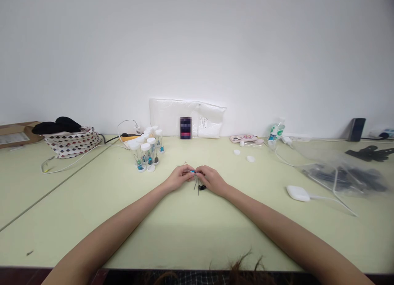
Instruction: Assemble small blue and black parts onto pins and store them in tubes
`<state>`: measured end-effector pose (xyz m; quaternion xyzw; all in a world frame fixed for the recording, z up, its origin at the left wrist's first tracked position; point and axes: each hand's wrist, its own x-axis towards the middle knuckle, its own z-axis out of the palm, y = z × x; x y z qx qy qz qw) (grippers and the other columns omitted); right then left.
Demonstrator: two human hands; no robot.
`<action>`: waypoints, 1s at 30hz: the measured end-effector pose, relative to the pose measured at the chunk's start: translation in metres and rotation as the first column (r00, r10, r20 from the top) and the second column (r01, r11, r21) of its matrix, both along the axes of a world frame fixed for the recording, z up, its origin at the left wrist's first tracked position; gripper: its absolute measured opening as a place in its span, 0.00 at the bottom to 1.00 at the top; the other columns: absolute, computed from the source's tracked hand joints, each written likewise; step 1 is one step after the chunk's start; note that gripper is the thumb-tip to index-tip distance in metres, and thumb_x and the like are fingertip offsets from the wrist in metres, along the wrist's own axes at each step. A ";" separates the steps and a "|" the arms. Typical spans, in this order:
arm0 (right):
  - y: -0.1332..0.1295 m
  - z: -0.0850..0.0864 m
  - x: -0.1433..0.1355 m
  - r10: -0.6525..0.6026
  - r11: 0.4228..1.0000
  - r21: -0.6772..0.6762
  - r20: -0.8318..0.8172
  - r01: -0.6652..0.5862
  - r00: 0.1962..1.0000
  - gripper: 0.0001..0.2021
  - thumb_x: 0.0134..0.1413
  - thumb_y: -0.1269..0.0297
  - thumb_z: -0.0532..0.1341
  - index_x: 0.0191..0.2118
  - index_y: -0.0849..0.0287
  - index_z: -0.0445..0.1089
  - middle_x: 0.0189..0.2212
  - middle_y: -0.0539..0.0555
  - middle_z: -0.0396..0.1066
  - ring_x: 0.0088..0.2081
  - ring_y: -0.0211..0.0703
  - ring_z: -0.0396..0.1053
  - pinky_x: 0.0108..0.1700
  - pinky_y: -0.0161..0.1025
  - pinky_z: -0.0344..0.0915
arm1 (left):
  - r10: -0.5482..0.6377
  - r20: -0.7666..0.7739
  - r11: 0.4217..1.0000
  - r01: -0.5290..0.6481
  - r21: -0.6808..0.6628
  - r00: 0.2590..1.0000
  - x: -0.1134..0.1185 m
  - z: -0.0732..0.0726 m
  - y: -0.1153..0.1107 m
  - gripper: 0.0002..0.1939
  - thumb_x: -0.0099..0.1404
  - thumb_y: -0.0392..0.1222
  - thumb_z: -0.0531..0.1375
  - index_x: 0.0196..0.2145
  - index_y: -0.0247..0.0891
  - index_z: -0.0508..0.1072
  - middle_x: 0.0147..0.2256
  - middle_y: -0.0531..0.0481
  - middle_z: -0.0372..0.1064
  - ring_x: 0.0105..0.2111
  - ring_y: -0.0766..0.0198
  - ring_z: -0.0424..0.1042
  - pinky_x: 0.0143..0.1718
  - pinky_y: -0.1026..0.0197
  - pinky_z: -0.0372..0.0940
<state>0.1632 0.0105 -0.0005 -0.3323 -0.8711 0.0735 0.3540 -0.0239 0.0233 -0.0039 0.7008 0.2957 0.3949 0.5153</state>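
Observation:
My left hand (179, 177) and my right hand (213, 180) meet over the middle of the table, fingers pinched together. Between their fingertips shows a small blue piece (192, 171), too small to name and partly covered by the fingers. Thin dark rods (198, 189) stick out below the fingertips, towards me. A small black thing (202, 187) is just beside them, under my right hand; I cannot tell whether it is held or lying on the table. Left of my hands stand several clear tubes (150, 151) with white caps and blue or dark pieces on thin stems inside.
Two white caps (250, 159) and a clear empty tube (253, 144) lie behind right, near a pink phone case (240, 139). A phone (185, 128) leans on a plastic-wrapped package (211, 120). To the right are a white charger (298, 193), cables and a plastic bag (351, 178).

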 end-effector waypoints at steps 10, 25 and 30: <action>0.001 -0.001 0.000 -0.002 1.000 0.004 -0.007 0.002 1.000 0.08 0.57 0.65 0.49 0.41 0.57 0.62 0.32 0.54 0.65 0.34 0.40 0.64 0.36 0.38 0.62 | -0.003 0.014 1.000 0.003 -0.007 1.000 0.000 0.000 0.000 0.14 0.56 0.47 0.57 0.35 0.33 0.68 0.29 0.49 0.66 0.29 0.67 0.66 0.34 0.62 0.61; 0.001 0.000 0.000 0.028 0.999 0.021 -0.011 -0.028 1.000 0.08 0.56 0.65 0.52 0.41 0.57 0.62 0.33 0.55 0.65 0.35 0.41 0.63 0.37 0.39 0.62 | 0.001 0.024 1.000 0.000 -0.027 1.000 0.001 -0.001 0.000 0.16 0.55 0.48 0.58 0.36 0.33 0.68 0.28 0.50 0.67 0.29 0.67 0.66 0.35 0.62 0.61; 0.000 0.001 0.000 0.016 1.000 0.008 -0.021 -0.016 1.000 0.08 0.57 0.66 0.51 0.42 0.57 0.61 0.33 0.55 0.65 0.35 0.41 0.63 0.37 0.40 0.63 | 0.002 0.022 1.000 -0.002 -0.024 1.000 0.000 0.000 0.000 0.15 0.55 0.47 0.58 0.36 0.33 0.67 0.28 0.49 0.67 0.29 0.67 0.66 0.35 0.62 0.61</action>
